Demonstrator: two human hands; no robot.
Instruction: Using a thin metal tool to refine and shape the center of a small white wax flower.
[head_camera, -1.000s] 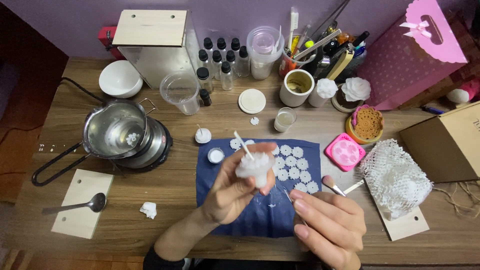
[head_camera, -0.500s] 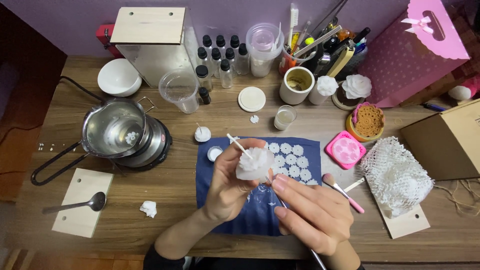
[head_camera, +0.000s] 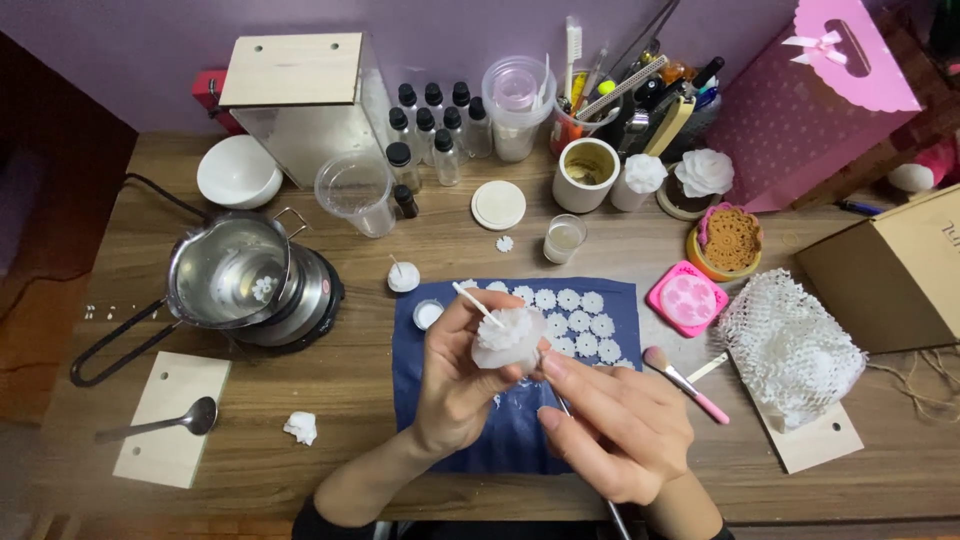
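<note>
crowding a wooden table (head_camera: 400, 480) beneath a purple wall (head_camera: 150, 50).

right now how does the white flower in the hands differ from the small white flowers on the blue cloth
The held flower is bigger and full, with layered petals; the small flowers are flat discs. It is lifted above the blue cloth in the left hand, with the right hand touching it from below; the small ones lie in rows on the cloth. It carries a white stick; they show none. Both are white.
</note>
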